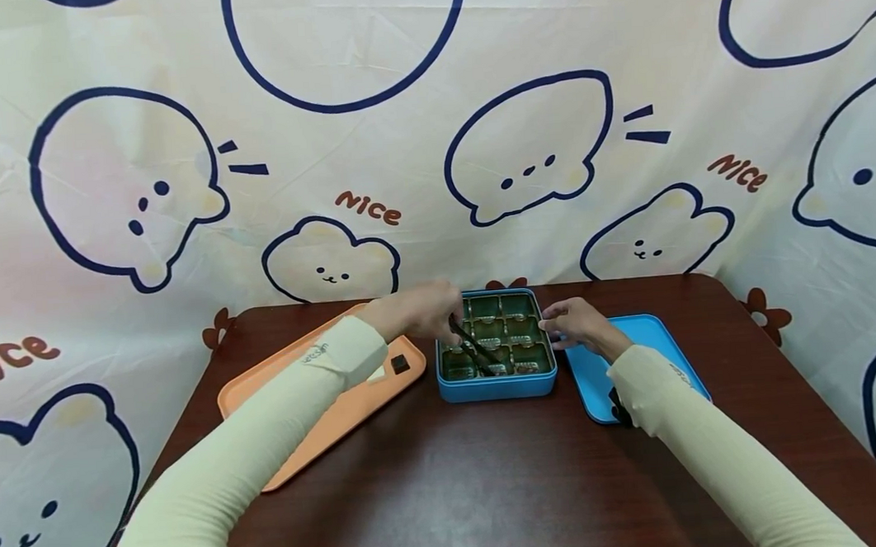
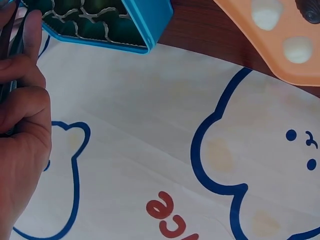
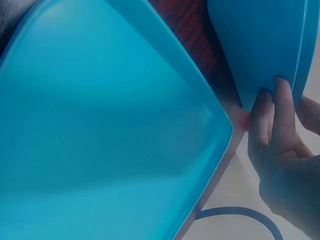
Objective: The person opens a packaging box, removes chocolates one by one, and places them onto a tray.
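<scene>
A blue box (image 1: 498, 388) stands near the back of the table, its inside split into several greenish clear compartments. Black tongs (image 1: 478, 352) slant down into the front compartments; whether their tips hold anything is too small to tell. My left hand (image 1: 423, 309) grips the tongs above the box's left side, its curled fingers also showing in the left wrist view. At the box's right wall, my right hand (image 1: 580, 325) holds the edge. The right wrist view shows fingers (image 3: 282, 115) on the outer wall and another digit by the rim.
Left of the box lies an orange tray (image 1: 320, 432) with a dark square piece (image 1: 400, 364). White rounded pieces (image 2: 266, 13) and a dark ridged piece (image 2: 309, 9) also lie on it. A blue lid (image 1: 645, 333) rests under my right forearm. A patterned curtain (image 1: 417, 159) hangs behind the table.
</scene>
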`<control>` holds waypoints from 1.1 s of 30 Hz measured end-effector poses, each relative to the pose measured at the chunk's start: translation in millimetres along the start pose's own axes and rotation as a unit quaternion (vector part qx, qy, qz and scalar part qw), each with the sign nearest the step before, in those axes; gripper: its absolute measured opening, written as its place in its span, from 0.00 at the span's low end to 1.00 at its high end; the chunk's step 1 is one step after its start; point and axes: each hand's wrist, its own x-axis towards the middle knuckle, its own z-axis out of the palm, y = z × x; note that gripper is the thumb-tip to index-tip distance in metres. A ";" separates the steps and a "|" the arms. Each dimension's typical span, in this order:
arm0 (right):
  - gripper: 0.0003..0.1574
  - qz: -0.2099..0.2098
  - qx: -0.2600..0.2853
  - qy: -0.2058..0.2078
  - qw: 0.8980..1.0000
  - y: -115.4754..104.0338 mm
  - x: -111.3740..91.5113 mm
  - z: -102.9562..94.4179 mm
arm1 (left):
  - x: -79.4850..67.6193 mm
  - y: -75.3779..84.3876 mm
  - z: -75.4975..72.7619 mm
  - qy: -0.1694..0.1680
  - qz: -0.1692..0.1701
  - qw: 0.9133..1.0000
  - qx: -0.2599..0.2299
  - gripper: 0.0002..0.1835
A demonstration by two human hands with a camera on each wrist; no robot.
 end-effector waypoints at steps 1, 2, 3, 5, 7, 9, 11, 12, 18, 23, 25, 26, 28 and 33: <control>0.27 0.000 -0.001 0.001 1.000 -0.1 0.0 -0.2 | 1.3 0.7 0.4 -0.002 -0.002 1.000 0.009 0.13; 0.27 0.002 0.002 0.002 1.000 -0.5 0.2 -0.1 | 2.5 1.3 0.8 -0.004 -0.003 1.000 0.016 0.12; 0.27 0.001 0.001 0.002 1.000 -0.6 0.2 -0.4 | 3.6 1.9 1.4 -0.006 -0.004 1.000 0.021 0.11; 0.27 0.001 0.002 0.003 1.000 -0.4 0.2 -0.4 | 5.5 3.0 2.6 -0.008 -0.005 1.000 0.029 0.09; 0.27 -0.002 0.002 0.002 1.000 -0.3 0.0 -0.2 | 6.9 3.7 3.5 -0.010 -0.010 0.999 0.036 0.09; 0.26 -0.004 0.003 0.000 1.000 -0.3 -0.1 0.0 | 8.1 4.2 4.3 -0.011 -0.017 0.999 0.038 0.10; 0.26 -0.007 0.004 -0.002 1.000 -0.3 -0.4 0.0 | 8.7 4.5 4.8 -0.012 -0.023 0.999 0.038 0.11; 0.26 -0.011 0.003 -0.004 1.000 -0.2 -0.6 0.0 | 9.0 4.7 5.1 -0.013 -0.026 0.999 0.038 0.12; 0.26 -0.008 0.003 -0.004 1.000 -0.2 -0.7 0.4 | 9.6 5.9 7.2 -0.010 -0.028 0.999 0.042 0.14; 0.25 -0.007 0.006 -0.003 1.000 -0.6 0.2 0.9 | 10.3 7.2 8.3 -0.004 -0.022 0.999 0.047 0.11; 0.26 -0.010 0.003 -0.005 1.000 -0.3 0.2 0.5 | 10.3 7.8 8.3 -0.003 -0.023 0.999 0.045 0.10; 0.26 -0.010 0.004 -0.006 1.000 -0.2 0.4 0.3 | 10.3 8.0 8.4 -0.004 -0.025 0.999 0.042 0.09; 0.27 -0.009 0.004 -0.007 1.000 0.0 0.1 -0.1 | 10.3 8.0 8.9 -0.003 -0.027 0.999 0.042 0.09; 0.27 -0.009 0.004 -0.010 1.000 0.3 -0.3 0.3 | 10.0 7.6 10.6 -0.002 -0.022 0.999 0.048 0.10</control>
